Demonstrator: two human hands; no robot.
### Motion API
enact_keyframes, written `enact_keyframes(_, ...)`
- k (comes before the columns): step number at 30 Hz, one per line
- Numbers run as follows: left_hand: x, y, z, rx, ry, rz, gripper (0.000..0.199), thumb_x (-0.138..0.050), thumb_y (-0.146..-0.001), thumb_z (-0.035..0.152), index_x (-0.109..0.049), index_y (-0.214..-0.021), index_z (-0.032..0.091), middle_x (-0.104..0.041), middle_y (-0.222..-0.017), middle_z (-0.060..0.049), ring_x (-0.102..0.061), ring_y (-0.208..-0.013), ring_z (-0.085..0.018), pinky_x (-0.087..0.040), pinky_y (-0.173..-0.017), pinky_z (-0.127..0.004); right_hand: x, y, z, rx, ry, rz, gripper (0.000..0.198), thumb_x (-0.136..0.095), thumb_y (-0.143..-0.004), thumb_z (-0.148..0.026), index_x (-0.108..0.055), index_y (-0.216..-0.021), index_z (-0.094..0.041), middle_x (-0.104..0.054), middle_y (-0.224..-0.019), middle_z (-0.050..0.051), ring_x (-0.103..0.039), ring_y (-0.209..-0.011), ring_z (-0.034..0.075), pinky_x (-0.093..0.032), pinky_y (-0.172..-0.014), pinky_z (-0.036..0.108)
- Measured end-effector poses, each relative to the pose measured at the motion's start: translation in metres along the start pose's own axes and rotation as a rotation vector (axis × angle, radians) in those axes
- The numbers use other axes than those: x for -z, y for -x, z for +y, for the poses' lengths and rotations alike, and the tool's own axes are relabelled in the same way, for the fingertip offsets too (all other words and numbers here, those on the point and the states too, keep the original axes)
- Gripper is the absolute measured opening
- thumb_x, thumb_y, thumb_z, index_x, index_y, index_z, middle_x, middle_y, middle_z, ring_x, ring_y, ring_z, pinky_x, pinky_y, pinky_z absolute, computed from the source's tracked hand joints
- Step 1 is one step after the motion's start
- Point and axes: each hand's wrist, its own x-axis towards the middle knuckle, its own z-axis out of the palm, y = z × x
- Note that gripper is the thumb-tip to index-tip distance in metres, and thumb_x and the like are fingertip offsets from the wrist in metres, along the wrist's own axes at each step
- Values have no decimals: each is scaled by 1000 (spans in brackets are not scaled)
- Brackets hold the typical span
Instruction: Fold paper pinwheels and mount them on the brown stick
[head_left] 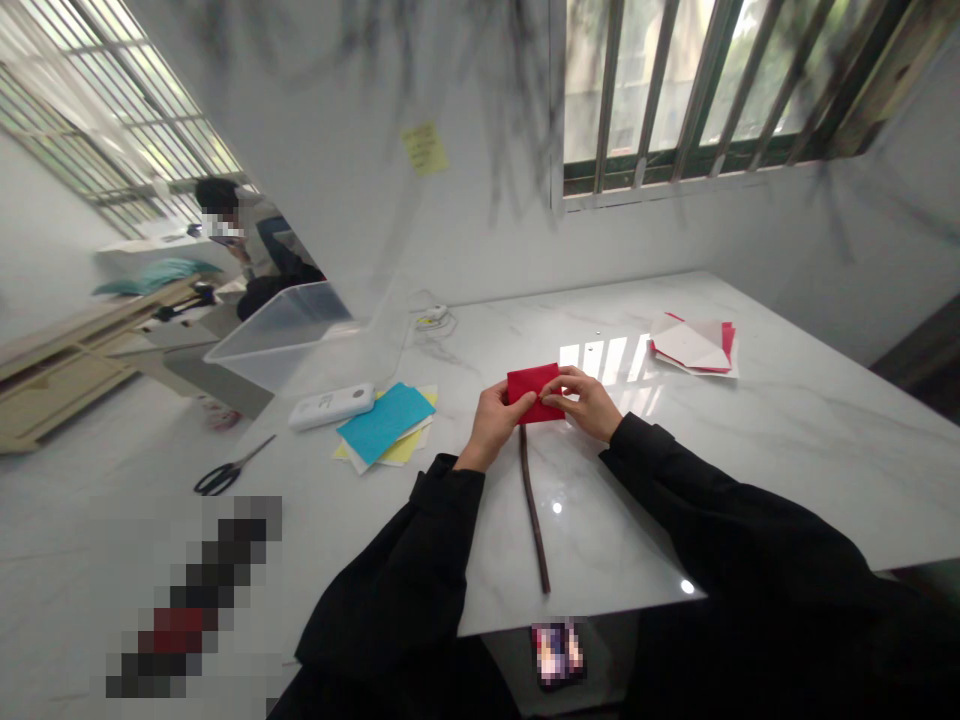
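Observation:
Between my two hands is a small red rectangular sheet (529, 382), perhaps paper or felt. My left hand (491, 420) grips its left side, thumb across the front. My right hand (589, 405) pinches at its lower right part, with thumb and fingertips close to the left thumb. A thin brown stick (532, 510) lies on the table below the sheet, pointing toward me. Its far end meets the sheet's lower edge, and I cannot tell whether they are joined.
To the left lie blue, yellow and white sheets (386, 425), a white device (330, 407), black scissors (225, 475) and a clear plastic bin (285, 335). Red and white sheets (694, 345) are at the right. A phone (557, 652) is below the table edge. A person (259, 235) sits far left.

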Motion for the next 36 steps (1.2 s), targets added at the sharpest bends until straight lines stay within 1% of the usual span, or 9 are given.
enact_keyframes(6,-1,0,0,-5,1,-9,40,-86,-70,37,-75,-100,12,-79,-95,-9,-72,-81,-21,-58,-81,-35,-1,0,0,-5,-11,0,12,-77,-85,-35,-78,-88,-23,-64,-110,7,-63,-100,22,-52,-87,40)
enact_keyframes(12,-1,0,1,2,-5,-14,40,-86,-70,36,-76,-100,12,-79,-96,-9,-72,-82,-22,-58,-83,-36,-1,-1,-2,-32,18,6,11,-76,-85,-34,-79,-88,-23,-66,-109,7,-64,-95,20,-52,-83,38)
enact_keyframes(19,-1,0,1,15,0,-18,40,-85,-71,38,-76,-101,12,-79,-96,-9,-72,-82,-21,-57,-81,-35,0,-2,-2,-64,3,8,15,-76,-85,-36,-79,-88,-22,-66,-108,8,-64,-94,20,-53,-78,35)
enact_keyframes(24,-2,1,1,20,17,-19,40,-86,-71,39,-76,-100,12,-79,-92,-8,-71,-79,-21,-57,-79,-34,1,-3,-1,-70,-8,4,15,-75,-85,-36,-80,-89,-22,-65,-108,8,-64,-93,20,-53,-76,34)
enact_keyframes(29,-2,1,2,16,15,-19,42,-86,-71,42,-76,-100,13,-79,-92,-9,-72,-81,-22,-57,-79,-35,3,-3,-1,-48,11,-10,12,-76,-85,-34,-79,-88,-22,-65,-108,8,-64,-93,20,-55,-77,35)
enact_keyframes(33,-2,0,2,18,28,-19,44,-88,-69,42,-76,-100,12,-78,-89,-8,-71,-80,-22,-58,-79,-35,3,-2,-4,-9,37,20,11,-76,-85,-33,-79,-88,-23,-66,-107,8,-65,-92,20,-57,-81,38)
enact_keyframes(36,-2,0,2,12,37,-2,45,-88,-69,42,-76,-100,12,-79,-91,-8,-71,-79,-21,-58,-79,-35,2,0,-6,40,39,36,10,-76,-86,-32,-78,-87,-23,-66,-106,7,-65,-94,21,-57,-83,39)
